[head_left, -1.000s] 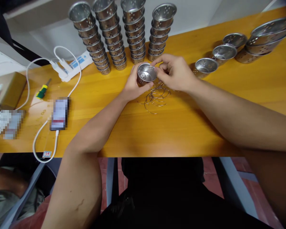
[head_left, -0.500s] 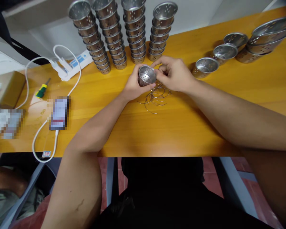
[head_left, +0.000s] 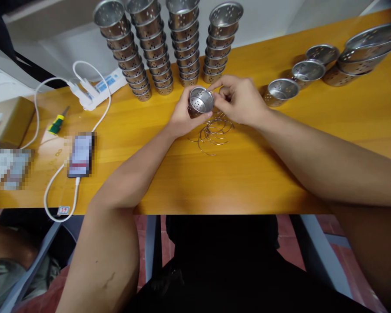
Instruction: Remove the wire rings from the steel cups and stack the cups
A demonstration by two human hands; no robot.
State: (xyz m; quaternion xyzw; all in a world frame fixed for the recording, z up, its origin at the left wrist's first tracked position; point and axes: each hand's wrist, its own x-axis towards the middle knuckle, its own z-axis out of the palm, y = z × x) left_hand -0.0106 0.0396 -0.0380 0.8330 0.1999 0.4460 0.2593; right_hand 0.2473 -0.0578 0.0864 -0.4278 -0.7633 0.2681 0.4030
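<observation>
A small perforated metal cup is tilted toward me, with my left hand wrapped round its left side and the thumb along its lower front. My right hand is at the cup's right rim, thumb and index finger pinched together. Whatever lies between those fingertips is too small to make out. Just below both hands, several thin curved metal wires lie in a loose heap on the wooden table.
Stacks of perforated cups stand along the back. More single cups and a wide stack are at the right. On the left are a phone on a white cable, a power strip, a screwdriver and a cardboard box.
The cup has tipped slightly, so more of its perforated bottom faces me. My right hand has shifted a little at the rim. The wires lie as before.
</observation>
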